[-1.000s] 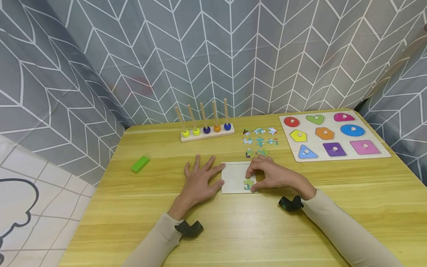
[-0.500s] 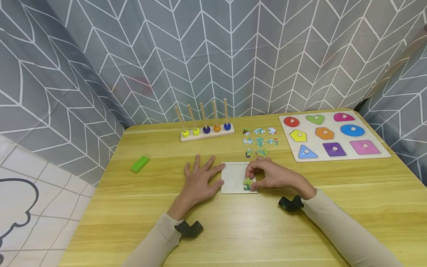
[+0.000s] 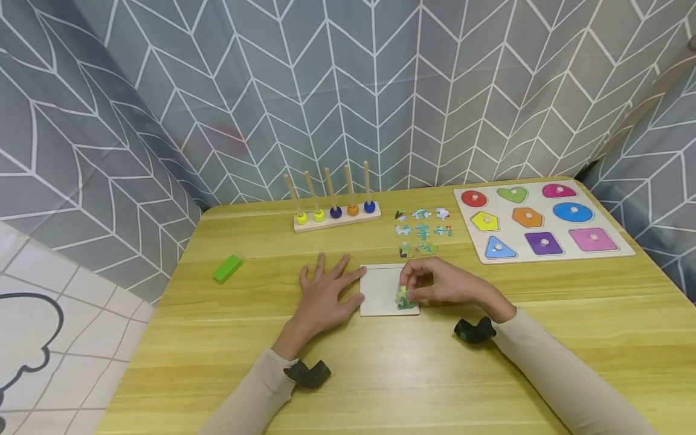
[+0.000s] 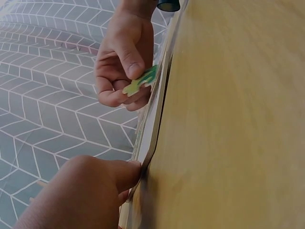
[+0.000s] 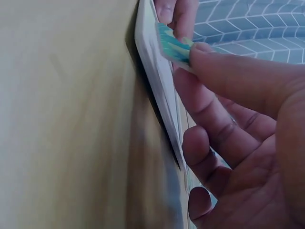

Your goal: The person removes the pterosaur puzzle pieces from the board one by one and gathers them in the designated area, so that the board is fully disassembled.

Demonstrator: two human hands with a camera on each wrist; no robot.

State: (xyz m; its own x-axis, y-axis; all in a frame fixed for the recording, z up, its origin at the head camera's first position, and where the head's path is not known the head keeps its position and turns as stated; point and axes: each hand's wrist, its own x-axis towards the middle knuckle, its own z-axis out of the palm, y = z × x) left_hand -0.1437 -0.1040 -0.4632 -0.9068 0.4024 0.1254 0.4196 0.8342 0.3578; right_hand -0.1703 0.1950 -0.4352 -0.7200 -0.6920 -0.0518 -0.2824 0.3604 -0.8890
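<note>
My right hand (image 3: 443, 282) pinches a green and yellow jigsaw puzzle piece (image 3: 404, 298) between thumb and index finger. In the left wrist view the puzzle piece (image 4: 141, 82) is tilted, close over the tray. Below it lies a white puzzle tray (image 3: 379, 294) with a thin raised rim, flat on the table. My left hand (image 3: 324, 297) is spread on the table, with its thumb and index fingertips at the tray's left edge. The right wrist view shows the puzzle piece (image 5: 173, 44) under the thumb, its lower edge near the tray (image 5: 155, 67).
Several loose puzzle pieces (image 3: 423, 231) lie in rows behind the tray. A peg stacker (image 3: 338, 219) with coloured beads stands at the back. To the right is a shape puzzle board (image 3: 538, 223) with knobbed pieces. A green block (image 3: 227, 268) lies at the left.
The puzzle piece lay flat in the tray's lower right corner, turned there, and is now tilted up in my right hand's pinch. My left hand has stayed in place.
</note>
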